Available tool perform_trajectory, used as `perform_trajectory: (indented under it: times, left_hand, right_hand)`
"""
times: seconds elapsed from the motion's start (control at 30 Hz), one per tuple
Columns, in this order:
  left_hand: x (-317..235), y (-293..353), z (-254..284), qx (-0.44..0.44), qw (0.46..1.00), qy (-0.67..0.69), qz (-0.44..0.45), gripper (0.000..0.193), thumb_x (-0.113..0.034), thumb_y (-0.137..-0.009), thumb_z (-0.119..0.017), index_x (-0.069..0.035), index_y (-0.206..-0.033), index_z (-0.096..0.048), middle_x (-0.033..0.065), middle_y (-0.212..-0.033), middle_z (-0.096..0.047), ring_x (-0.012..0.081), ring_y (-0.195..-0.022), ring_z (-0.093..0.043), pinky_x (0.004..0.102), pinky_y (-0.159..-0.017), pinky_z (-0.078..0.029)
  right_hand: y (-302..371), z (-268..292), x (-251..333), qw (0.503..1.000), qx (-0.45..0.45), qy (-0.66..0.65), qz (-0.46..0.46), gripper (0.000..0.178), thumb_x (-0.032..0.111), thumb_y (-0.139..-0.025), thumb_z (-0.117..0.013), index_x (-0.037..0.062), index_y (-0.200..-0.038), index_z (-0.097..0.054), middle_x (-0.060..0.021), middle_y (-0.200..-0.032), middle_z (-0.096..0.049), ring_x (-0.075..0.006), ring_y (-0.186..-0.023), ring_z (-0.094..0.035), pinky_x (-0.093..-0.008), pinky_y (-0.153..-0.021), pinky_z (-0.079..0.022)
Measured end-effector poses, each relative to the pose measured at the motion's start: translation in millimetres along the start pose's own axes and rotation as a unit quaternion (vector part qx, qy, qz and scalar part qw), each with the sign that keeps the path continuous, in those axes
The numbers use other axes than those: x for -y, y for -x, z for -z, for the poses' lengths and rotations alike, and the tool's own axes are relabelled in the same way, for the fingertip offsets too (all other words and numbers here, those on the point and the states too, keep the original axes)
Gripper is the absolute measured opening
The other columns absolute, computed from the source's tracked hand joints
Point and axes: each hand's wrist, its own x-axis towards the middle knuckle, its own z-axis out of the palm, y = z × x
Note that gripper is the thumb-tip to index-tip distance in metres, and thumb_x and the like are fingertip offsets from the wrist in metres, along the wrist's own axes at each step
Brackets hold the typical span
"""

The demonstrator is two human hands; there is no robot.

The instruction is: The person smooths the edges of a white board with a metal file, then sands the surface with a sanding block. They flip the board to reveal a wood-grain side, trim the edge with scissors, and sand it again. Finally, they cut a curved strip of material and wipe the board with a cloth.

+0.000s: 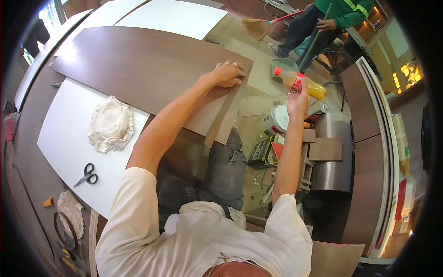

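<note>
My right hand (297, 99) is raised and closed around a plastic bottle (315, 89) with a red cap, a red label and yellow liquid inside. The bottle is tilted, its cap toward the upper left. My left hand (228, 74) rests with bent fingers at the right end of a large brown board (152, 60). Those fingers curl over a narrow brown strip (226, 113) lying along that end; the fingertips are partly hidden. Left of my left arm, a crumpled cream cloth (110, 123) and black-handled scissors (86, 175) lie on a white panel (64, 134).
Far right, a person in a green top (344, 14) holds a broom (258, 27) and a long-handled dustpan (284, 67). A white bucket (278, 119) and a curved metallic sheet (332, 173) stand at my right. Tall brown panels (369, 184) lean beyond them.
</note>
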Motion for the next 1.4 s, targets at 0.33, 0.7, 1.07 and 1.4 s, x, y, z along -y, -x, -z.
perform_trajectory:
  times: [0.33,0.7,1.07,1.4]
  left_hand:
    - [1.6,3.9,-16.6,-0.056,0.998,-0.012,-0.018,0.047,-0.041,-0.102,-0.051,-0.017,-0.142,-0.055,-0.0012,-0.150,-0.051,0.0249,-0.146,-0.035,0.0607,-0.119,-0.021]
    - [9.0,4.9,-15.0,-0.056,0.998,0.007,-0.031,0.044,-0.038,-0.101,-0.049,-0.019,-0.139,-0.059,-0.0027,-0.151,-0.050,0.0231,-0.147,-0.035,0.0570,-0.122,-0.018]
    - [9.9,1.2,-24.2,-0.064,0.997,-0.006,-0.036,0.046,-0.036,-0.100,-0.045,-0.020,-0.141,-0.058,-0.0032,-0.152,-0.049,0.0216,-0.147,-0.035,0.0566,-0.122,-0.019]
    - [8.1,0.3,-24.2,-0.054,0.998,-0.021,-0.028,0.045,-0.037,-0.100,-0.045,-0.023,-0.142,-0.057,-0.0063,-0.151,-0.049,0.0207,-0.146,-0.035,0.0572,-0.121,-0.020]
  right_hand:
    - [-74.2,-36.5,1.5,0.974,0.086,0.206,0.025,0.039,0.029,-0.092,-0.075,0.0088,-0.118,-0.055,-0.0077,-0.108,-0.067,-0.0217,-0.093,-0.070,-0.0441,-0.077,-0.061]
    - [-99.8,-64.7,-13.2,0.942,0.154,0.297,0.018,0.044,0.026,-0.091,-0.076,0.0101,-0.122,-0.049,-0.0063,-0.109,-0.062,-0.0194,-0.094,-0.069,-0.0411,-0.074,-0.064]
    - [-119.7,-57.4,-24.5,0.954,0.138,0.255,-0.076,0.045,0.028,-0.089,-0.077,0.0037,-0.121,-0.055,-0.0122,-0.111,-0.067,-0.0260,-0.098,-0.070,-0.0516,-0.084,-0.062]
    - [-136.5,-45.6,-35.3,0.955,0.116,0.246,-0.121,0.046,0.028,-0.090,-0.076,0.0029,-0.124,-0.055,-0.0147,-0.116,-0.066,-0.0314,-0.104,-0.068,-0.0564,-0.092,-0.058]
